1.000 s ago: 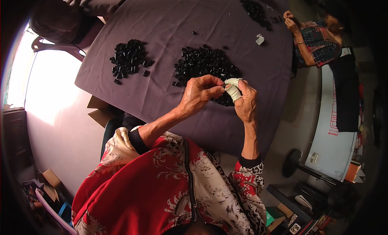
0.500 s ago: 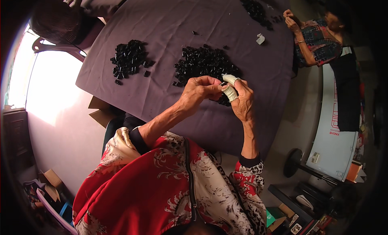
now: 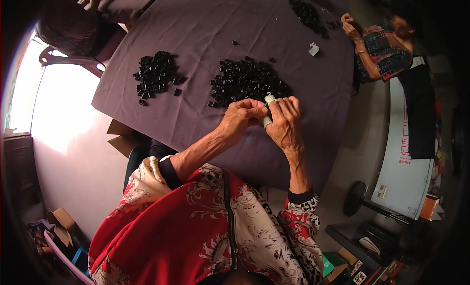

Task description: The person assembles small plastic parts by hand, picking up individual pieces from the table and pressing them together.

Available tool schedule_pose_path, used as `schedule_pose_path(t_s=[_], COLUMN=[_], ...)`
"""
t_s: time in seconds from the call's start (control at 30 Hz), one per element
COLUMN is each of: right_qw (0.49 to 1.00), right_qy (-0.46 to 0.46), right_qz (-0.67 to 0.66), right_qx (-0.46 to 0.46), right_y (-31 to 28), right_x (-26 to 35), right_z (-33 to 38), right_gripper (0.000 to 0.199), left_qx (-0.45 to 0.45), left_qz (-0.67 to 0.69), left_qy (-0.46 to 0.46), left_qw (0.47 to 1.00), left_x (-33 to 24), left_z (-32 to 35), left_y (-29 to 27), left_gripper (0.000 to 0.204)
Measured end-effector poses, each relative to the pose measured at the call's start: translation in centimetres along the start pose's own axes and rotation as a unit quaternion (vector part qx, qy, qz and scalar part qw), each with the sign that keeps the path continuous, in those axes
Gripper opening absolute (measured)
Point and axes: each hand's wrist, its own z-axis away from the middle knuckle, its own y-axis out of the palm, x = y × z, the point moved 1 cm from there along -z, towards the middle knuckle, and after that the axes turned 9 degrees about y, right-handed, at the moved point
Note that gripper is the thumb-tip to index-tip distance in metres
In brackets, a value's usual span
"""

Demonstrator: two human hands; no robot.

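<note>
Red jacket with cream floral print, centre zip, dark cuffs pushed up, bare forearms

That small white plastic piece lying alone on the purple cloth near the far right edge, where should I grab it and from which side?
Likely a pinch from above across the narrow sides of the small white plastic piece. It lies low on the purple tablecloth with bare cloth all around it, clear of the far pile of small black parts, so fingertips fit either side. Its exact shape is too small to tell.
</note>
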Motion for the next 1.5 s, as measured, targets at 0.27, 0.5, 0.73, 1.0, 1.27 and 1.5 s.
schedule_pose_path(t_s=[0.27, 0.5, 0.73, 1.0, 1.27, 1.5], right_qw=[1.000, 0.999, 1.000, 1.000, 1.000, 0.998], right_qy=[-0.007, -0.013, -0.001, -0.013, -0.014, -0.036], right_qz=[-0.019, -0.027, 0.000, -0.014, 0.003, -0.003], right_qx=[-0.019, -0.019, 0.007, 0.002, 0.019, 0.052], right_y=[0.1, 0.3, 0.4, 0.6, 0.5, 1.4], right_x=[-0.6, -0.4, 0.1, -0.1, -0.1, -0.3], right_z=[0.5, 0.7, 0.7, 1.0, 1.3, 2.9], right_gripper=[0.017, 0.016, 0.015, 0.020, 0.014, 0.011], left_qx=[0.025, 0.033, 0.027, 0.033, 0.046, 0.038], left_qz=[-0.028, -0.096, -0.083, -0.095, -0.130, -0.161], left_qy=[0.012, 0.023, 0.015, 0.015, 0.029, -0.001], left_qw=[0.999, 0.995, 0.996, 0.995, 0.990, 0.986], left_x=[-0.1, -0.5, -0.2, -0.3, 0.0, 1.2], left_z=[0.1, 0.1, 0.3, 0.6, 0.8, 2.2], left_y=[0.1, -0.1, -0.4, -0.2, -0.2, -0.9], left_gripper=[0.011, 0.014, 0.014, 0.016, 0.016, 0.015])
